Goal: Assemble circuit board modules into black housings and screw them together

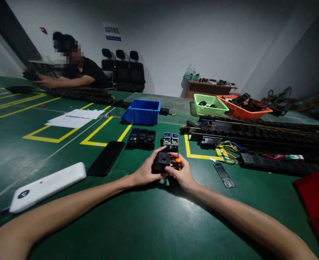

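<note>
Between both hands, above the green table (137,231), is a small black box-shaped housing (163,159). My left hand (145,170) wraps round its left side. My right hand (183,174) touches its right side with the thumb and also grips an orange-handled screwdriver (178,163), whose thin shaft points up and away. Just beyond the hands lie two small circuit boards with screens (171,139). To their left stand several black housings (141,137) in a row. The underside of the held housing is hidden.
A black phone (106,157) and a white power bank (48,186) lie on the left. Beyond are a blue bin (141,111), green basket (211,104) and orange basket (245,107). Long black assemblies with wires (246,135) fill the right. Another person (78,70) sits far left.
</note>
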### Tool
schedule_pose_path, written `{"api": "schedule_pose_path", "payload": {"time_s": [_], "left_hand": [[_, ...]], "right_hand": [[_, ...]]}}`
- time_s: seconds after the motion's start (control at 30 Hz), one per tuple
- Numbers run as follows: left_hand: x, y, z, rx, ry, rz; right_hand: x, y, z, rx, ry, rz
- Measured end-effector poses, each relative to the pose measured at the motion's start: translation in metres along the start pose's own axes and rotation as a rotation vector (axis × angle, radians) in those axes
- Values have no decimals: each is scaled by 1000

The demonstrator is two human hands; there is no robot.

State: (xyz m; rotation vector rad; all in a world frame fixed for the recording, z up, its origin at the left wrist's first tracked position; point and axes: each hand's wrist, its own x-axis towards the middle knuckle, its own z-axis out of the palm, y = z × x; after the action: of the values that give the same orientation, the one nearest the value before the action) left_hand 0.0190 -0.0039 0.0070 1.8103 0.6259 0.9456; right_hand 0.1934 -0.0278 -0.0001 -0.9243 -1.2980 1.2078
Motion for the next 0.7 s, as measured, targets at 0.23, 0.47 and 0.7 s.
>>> {"api": "schedule_pose_path", "payload": {"time_s": [0.23, 0.47, 0.7], "left_hand": [[1, -2, -1, 51, 38, -11], [2, -3, -1, 71, 53, -15], [2, -1, -2, 89, 50, -15]], "right_hand": [[1, 0, 0, 11, 24, 19], [2, 2, 0, 1, 13, 33], [1, 2, 0, -15, 24, 35]]}}
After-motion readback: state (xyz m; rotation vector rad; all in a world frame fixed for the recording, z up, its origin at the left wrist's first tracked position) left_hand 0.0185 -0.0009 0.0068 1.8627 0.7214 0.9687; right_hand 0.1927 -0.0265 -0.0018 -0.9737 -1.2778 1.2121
